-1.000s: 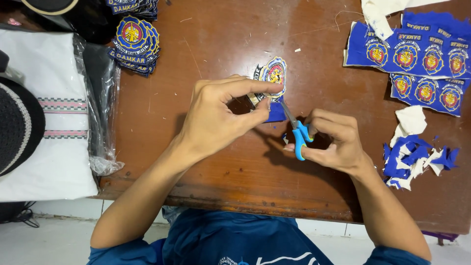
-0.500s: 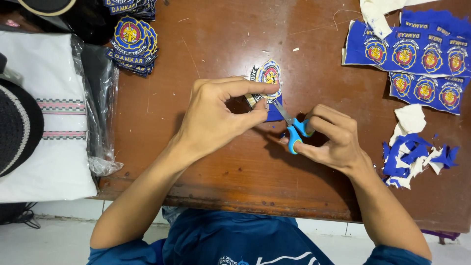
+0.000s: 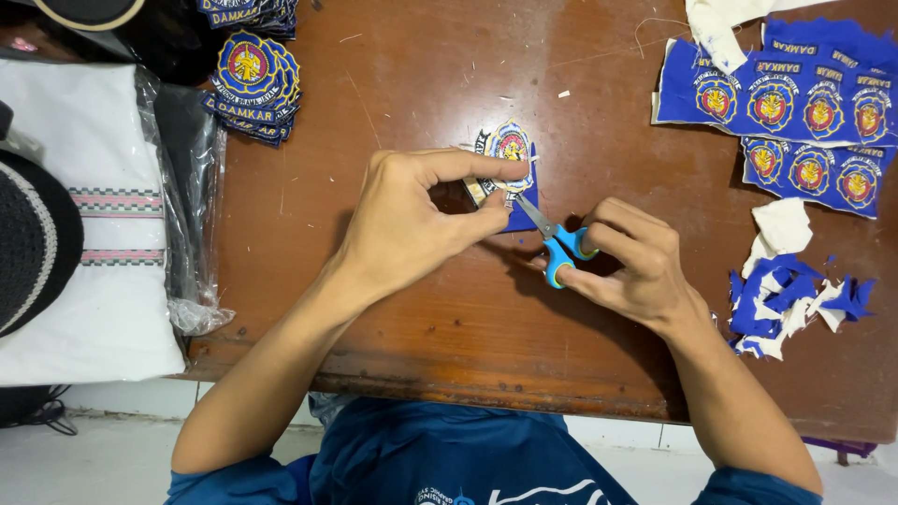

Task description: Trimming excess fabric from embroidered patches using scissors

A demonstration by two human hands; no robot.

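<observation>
My left hand [image 3: 416, 220] pinches a round embroidered patch [image 3: 510, 150] with blue fabric still around its edge, holding it just above the brown wooden table [image 3: 393, 84]. My right hand [image 3: 631, 266] grips small blue-handled scissors [image 3: 554, 245], fingers through the loops. The blades point up and left into the blue fabric at the patch's lower right edge.
Sheets of uncut blue patches [image 3: 786, 103] lie at the far right, with a heap of blue and white offcuts [image 3: 795, 299] below them. A stack of finished patches [image 3: 251, 84] sits at the far left, beside folded white cloth in plastic [image 3: 103, 234] and a dark cap [image 3: 33, 243].
The scissors have shifted slightly, with the blades moving along the patch's lower right edge. My left hand has turned the patch a little.
</observation>
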